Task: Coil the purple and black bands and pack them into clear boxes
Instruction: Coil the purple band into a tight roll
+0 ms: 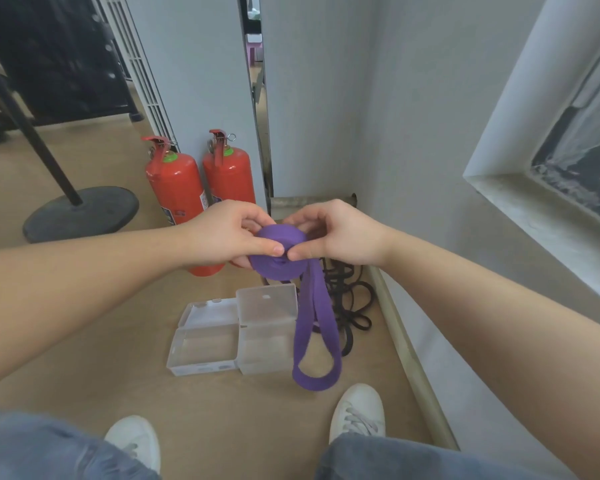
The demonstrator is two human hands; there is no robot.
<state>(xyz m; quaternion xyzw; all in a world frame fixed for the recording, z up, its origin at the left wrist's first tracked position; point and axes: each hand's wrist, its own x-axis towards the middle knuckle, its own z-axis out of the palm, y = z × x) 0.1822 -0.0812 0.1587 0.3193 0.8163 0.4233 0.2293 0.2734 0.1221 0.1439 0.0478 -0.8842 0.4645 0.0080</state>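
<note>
Now we hold the purple band (280,252) between both hands: our left hand (227,233) and right hand (340,233) each pinch its coiled part with thumb and curled fingers. Its loose loop hangs over the open clear boxes (234,336) on the floor (94,358). Beside them lies the black band (352,306).

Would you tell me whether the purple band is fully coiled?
Partly: left hand and right hand pinch a roll of the purple band, a long loop hanging uncoiled.

Two red extinguishers (201,199) stand against grey wall (326,98).
</note>
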